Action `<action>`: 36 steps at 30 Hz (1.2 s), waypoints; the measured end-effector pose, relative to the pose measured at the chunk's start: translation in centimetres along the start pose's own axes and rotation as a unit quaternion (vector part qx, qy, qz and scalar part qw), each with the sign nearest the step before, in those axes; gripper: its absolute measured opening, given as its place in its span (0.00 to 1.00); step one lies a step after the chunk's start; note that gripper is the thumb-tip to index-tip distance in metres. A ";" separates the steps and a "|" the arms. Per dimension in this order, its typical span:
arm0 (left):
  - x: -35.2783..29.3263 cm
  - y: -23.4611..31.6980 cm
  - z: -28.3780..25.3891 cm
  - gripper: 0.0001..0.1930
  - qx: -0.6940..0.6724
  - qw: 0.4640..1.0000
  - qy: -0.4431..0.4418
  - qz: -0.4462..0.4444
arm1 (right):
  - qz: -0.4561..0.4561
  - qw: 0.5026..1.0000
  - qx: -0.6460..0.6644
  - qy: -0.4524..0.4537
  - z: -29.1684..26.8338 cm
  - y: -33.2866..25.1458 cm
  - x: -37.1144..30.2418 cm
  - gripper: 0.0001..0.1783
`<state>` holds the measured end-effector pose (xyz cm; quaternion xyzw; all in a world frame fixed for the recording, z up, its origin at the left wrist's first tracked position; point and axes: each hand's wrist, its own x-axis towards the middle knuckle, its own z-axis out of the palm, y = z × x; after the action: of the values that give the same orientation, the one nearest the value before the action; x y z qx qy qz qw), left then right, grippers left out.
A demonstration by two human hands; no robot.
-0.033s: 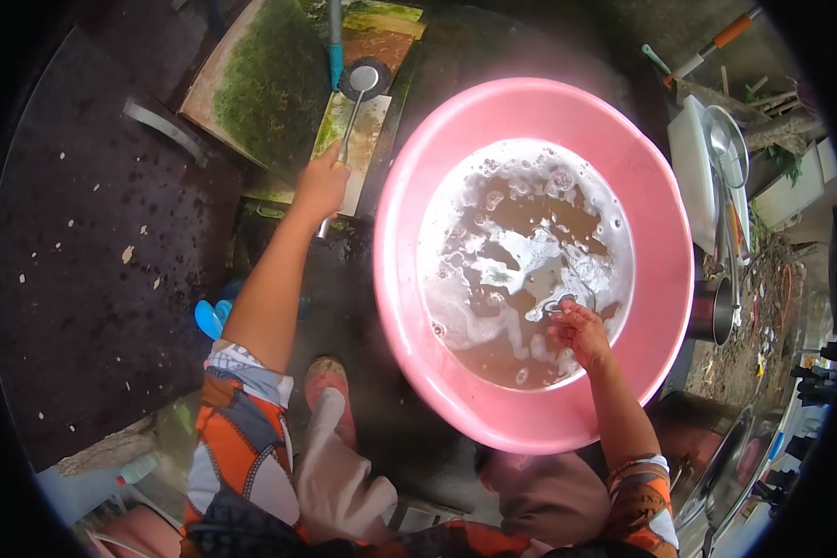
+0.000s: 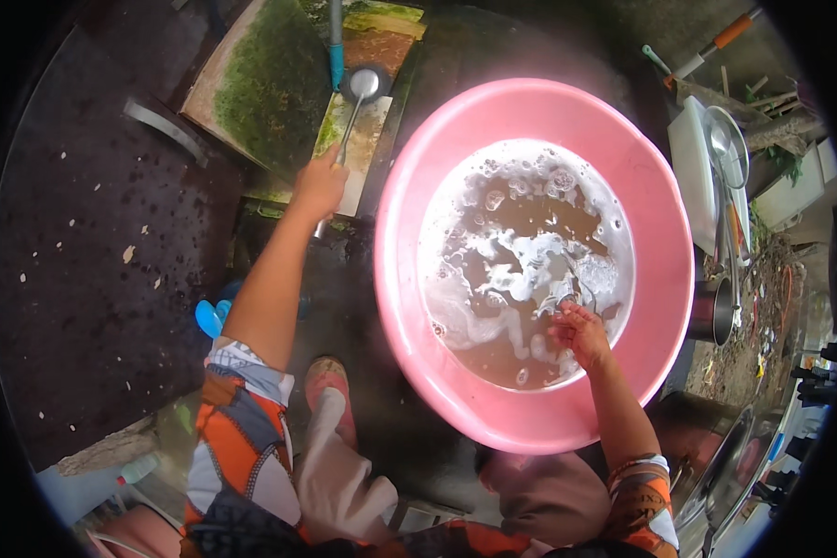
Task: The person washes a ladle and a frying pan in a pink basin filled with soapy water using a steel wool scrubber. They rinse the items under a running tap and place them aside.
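To the left of the pink basin [image 2: 398,307], my left hand [image 2: 320,189] is closed round the metal handle of a long-handled scrubber [image 2: 365,85]. Its round silver head has a dark, scratchy-looking edge and hangs over a stained board [image 2: 367,139]. My right hand [image 2: 578,335] is inside the basin, low over the cloudy, foamy water [image 2: 549,220]. Its fingers are curled together at the surface, where a thin dark curve shows beside them. What they hold is too small and too covered by foam to name.
At the right stand a white tub [image 2: 693,172] with long-handled utensils, a metal pot [image 2: 711,312] and a large pan lid [image 2: 721,470]. A mossy board [image 2: 270,88] leans at the upper left, near a dark tabletop [image 2: 93,307]. A blue plastic thing [image 2: 208,319] lies under my left arm.
The scrubber's head has shifted slightly and its dark edge is now blurred. Foam near my right hand has changed shape, and the thin dark curve there shows more. Both arms stay nearly still.
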<state>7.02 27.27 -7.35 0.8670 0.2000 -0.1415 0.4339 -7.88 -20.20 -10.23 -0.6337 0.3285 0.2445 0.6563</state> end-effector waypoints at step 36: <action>-1.2 0.3 1.5 0.25 -0.021 0.999 0.012 0.038 | 0.004 1.000 0.001 0.003 -0.5 0.7 0.3 0.11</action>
<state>5.98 25.62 -7.54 0.8663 0.1750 -0.1102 0.4547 -8.28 -20.71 -10.91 -0.6322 0.3333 0.2453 0.6550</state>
